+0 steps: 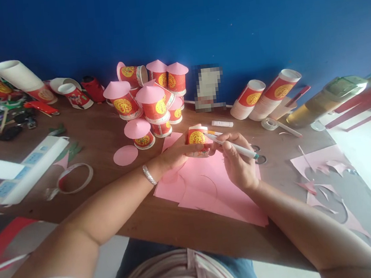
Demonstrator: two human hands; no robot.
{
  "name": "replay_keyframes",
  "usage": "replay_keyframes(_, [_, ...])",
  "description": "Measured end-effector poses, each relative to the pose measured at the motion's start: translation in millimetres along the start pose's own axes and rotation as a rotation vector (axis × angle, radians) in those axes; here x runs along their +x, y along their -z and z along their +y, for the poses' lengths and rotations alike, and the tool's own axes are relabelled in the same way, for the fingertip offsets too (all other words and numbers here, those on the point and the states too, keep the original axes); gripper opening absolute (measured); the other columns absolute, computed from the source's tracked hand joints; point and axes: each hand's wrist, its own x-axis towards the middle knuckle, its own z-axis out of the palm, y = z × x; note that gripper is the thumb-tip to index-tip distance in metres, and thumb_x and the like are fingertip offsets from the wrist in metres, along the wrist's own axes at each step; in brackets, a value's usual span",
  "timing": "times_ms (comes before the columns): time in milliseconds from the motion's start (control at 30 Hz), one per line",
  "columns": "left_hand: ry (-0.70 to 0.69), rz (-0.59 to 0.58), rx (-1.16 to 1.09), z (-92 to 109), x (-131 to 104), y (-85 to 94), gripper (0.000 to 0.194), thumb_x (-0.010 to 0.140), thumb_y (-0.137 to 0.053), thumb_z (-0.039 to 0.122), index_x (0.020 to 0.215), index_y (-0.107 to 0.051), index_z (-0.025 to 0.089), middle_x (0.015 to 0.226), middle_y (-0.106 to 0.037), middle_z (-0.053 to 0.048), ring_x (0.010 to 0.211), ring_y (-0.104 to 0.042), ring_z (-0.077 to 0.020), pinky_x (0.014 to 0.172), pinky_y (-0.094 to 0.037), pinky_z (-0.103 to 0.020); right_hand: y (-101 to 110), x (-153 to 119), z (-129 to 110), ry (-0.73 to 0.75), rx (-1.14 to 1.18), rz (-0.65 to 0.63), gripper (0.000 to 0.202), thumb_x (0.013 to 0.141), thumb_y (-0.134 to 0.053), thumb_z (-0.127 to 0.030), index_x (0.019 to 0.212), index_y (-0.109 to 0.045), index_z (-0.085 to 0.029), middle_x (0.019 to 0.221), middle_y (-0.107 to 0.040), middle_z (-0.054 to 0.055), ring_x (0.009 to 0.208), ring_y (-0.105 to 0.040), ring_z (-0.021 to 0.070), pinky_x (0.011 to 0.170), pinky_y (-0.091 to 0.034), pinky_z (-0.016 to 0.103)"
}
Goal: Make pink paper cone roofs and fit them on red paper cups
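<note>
Above the far edge of the flat, smooth pink paper point(206, 185), the left hand point(176, 154) has its fingers curled round a red-and-gold cup point(196, 136). The right hand point(239, 162) pinches a slim white marker point(239, 148), its tip at the cup. Both forearms angle inward over the wooden table point(141, 221), the left wearing a patterned silver bangle point(149, 174). Beyond the paper and to its left stand cups with shallow cone roofs point(150, 95); pointed, curved scraps point(355, 220) lie to its right.

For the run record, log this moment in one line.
left hand: holds red cup | right hand: holds white pen, tip near cup | below: pink sheets | beyond: cone-topped cups
</note>
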Motion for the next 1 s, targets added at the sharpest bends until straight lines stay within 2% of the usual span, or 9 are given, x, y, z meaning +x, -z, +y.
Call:
replay_keyframes(133, [0.042, 0.008, 0.021, 1, -5, -2.7, 0.082, 0.072, -0.09, 0.025, 0.144, -0.051, 0.031, 0.118, -0.067, -0.006, 0.109, -0.067, -0.023, 0.099, -0.055, -0.048, 1, 1, -10, 0.004, -0.076, 0.012, 0.021, 0.101, -0.059, -0.047, 0.102, -0.06, -0.026, 0.077, -0.067, -0.002, 0.08, -0.068, 0.0194, 0.08, -0.055, 0.04])
replay_keyframes(200, [0.03, 0.018, 0.051, 0, -5, -2.0, 0.091, 0.072, -0.09, 0.025, 0.15, -0.044, 0.033, 0.123, -0.065, -0.007, 0.114, -0.065, -0.0236, 0.1, -0.054, -0.048, 2, 1, -16, 0.063, -0.206, 0.01, 0.018, 0.101, -0.06, -0.041, 0.096, -0.06, -0.024, 0.078, -0.068, 0.0, 0.078, -0.068, 0.0188, 0.076, -0.055, 0.037])
replay_keyframes(267, [-0.01, 0.042, 0.106, -2, -3, -0.2, 0.088, 0.074, -0.089, 0.026, 0.15, -0.045, 0.031, 0.122, -0.064, -0.007, 0.116, -0.063, -0.0233, 0.1, -0.053, -0.044, 3, 2, -21, 0.174, -0.383, -0.02, 0.013, 0.1, -0.06, -0.033, 0.091, -0.06, -0.023, 0.081, -0.069, 0.001, 0.076, -0.067, 0.018, 0.072, -0.055, 0.035])
replay_keyframes(367, [-0.065, 0.066, 0.201, -4, -1, 3.9, 0.076, 0.072, -0.09, 0.029, 0.139, -0.054, 0.026, 0.116, -0.064, -0.007, 0.11, -0.062, -0.0222, 0.092, -0.053, -0.036, 5, 3, -23, 0.399, -0.604, -0.098, 0.004, 0.096, -0.06, -0.021, 0.093, -0.061, -0.024, 0.082, -0.07, 0.002, 0.072, -0.067, 0.0173, 0.066, -0.054, 0.032])
replay_keyframes(500, [-0.067, 0.065, 0.284, -6, 0, 6.1, 0.069, 0.07, -0.092, 0.033, 0.129, -0.059, 0.023, 0.108, -0.063, -0.005, 0.097, -0.06, -0.0193, 0.082, -0.051, -0.032, 7, 3, -16, 0.591, -0.783, -0.104, 0.012, 0.093, -0.058, -0.014, 0.095, -0.06, -0.026, 0.076, -0.069, 0.0, 0.065, -0.067, 0.0165, 0.058, -0.053, 0.03])
replay_keyframes(733, [-0.083, 0.119, 0.32, -13, 1, 0.9, 0.078, 0.067, -0.093, 0.036, 0.134, -0.055, 0.023, 0.124, -0.062, -0.01, 0.108, -0.06, -0.0236, 0.088, -0.052, -0.036, 11, 3, -5, 0.675, -0.917, -0.067, 0.013, 0.091, -0.061, -0.012, 0.091, -0.061, -0.026, 0.07, -0.068, -0.002, 0.058, -0.064, 0.0142, 0.054, -0.049, 0.027])
replay_keyframes(1000, [-0.081, 0.104, 0.309, -9, 1, -1.0, 0.079, 0.068, -0.093, 0.034, 0.134, -0.051, 0.021, 0.114, -0.062, -0.008, 0.103, -0.06, -0.0218, 0.087, -0.051, -0.035, 13, 4, -6, 0.665, -0.975, -0.042, 0.014, 0.09, -0.061, -0.011, 0.088, -0.058, -0.025, 0.069, -0.066, -0.003, 0.055, -0.061, 0.0125, 0.053, -0.045, 0.025])
